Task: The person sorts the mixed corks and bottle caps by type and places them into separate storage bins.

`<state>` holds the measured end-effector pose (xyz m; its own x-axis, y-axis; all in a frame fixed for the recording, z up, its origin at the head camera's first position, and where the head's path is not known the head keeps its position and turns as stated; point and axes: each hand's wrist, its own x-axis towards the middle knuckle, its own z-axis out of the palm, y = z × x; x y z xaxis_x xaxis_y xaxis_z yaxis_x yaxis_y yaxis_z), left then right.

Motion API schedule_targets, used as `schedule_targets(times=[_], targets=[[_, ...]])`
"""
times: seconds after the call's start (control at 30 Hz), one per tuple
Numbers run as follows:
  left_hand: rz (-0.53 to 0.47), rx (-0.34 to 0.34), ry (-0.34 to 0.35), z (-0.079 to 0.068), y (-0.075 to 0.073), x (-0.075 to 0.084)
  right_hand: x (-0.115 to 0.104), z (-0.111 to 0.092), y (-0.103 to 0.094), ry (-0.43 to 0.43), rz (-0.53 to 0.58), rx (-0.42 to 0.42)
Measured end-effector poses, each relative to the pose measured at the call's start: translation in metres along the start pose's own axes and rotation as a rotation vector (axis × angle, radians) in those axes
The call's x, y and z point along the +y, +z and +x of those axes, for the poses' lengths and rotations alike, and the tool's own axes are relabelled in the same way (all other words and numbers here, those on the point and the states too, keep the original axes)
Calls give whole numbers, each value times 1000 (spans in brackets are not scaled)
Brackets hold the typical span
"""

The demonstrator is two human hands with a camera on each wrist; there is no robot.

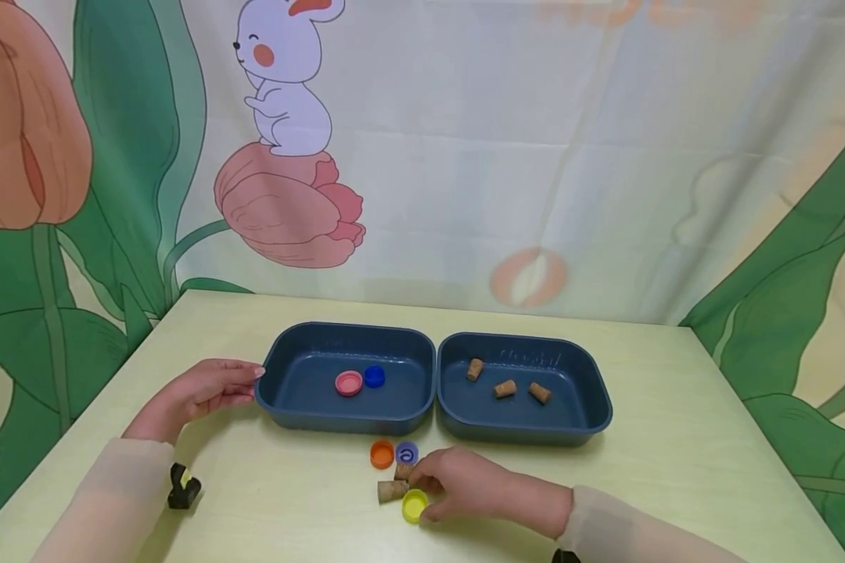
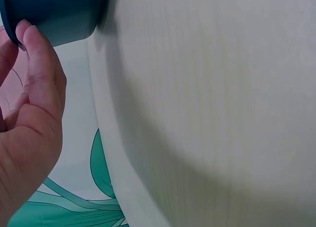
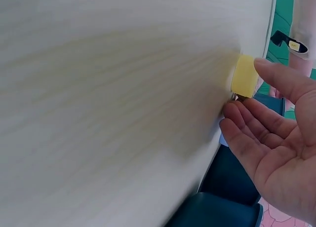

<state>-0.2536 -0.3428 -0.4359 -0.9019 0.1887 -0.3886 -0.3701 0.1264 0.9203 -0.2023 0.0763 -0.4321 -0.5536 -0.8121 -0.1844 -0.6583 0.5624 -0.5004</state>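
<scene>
My left hand (image 1: pixel 214 389) pinches the left-end rim of a dark blue tray (image 1: pixel 289 420) between thumb and fingers; the left wrist view shows the same tray (image 2: pixel 64 19) from below its edge. A pink cap (image 1: pixel 348 383) and a blue cap (image 1: pixel 375 376) lie in this tray. My right hand (image 1: pixel 468 485) is on the table in front of the trays, with its thumb beside a yellow bottle cap (image 1: pixel 415 507) and fingertips by a cork (image 1: pixel 404 471). In the right wrist view, the thumb is against or very near the yellow cap (image 3: pixel 244 75), and the fingers are loosely bent.
Another cork (image 1: pixel 393 491), an orange cap (image 1: pixel 382 454) and a purple cap (image 1: pixel 407 453) lie around the right fingertips. A second dark blue tray (image 1: pixel 521 432) adjoins the first and holds three corks (image 1: pixel 505 389). A printed curtain (image 1: pixel 422 195) hangs behind the table.
</scene>
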Motion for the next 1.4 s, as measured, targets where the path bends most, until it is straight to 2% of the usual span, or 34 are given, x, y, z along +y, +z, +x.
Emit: schedule_targets(times=[0.5,0.87,0.97,1.13,1.4], targets=[[21,24,-16,2,0,1,0,4,1,11,-13,-6],[21,2,7,3,-1,-3,-2,1,-4,32,28,-31],[19,5,6,2,-1,-2,-1,0,-8,46,57,-38],[11,0,4,1,-1,-1,0,-3,-19,20,74,-35],[13,10,-7,2,0,-1,0,-12,-48,24,91,-41]])
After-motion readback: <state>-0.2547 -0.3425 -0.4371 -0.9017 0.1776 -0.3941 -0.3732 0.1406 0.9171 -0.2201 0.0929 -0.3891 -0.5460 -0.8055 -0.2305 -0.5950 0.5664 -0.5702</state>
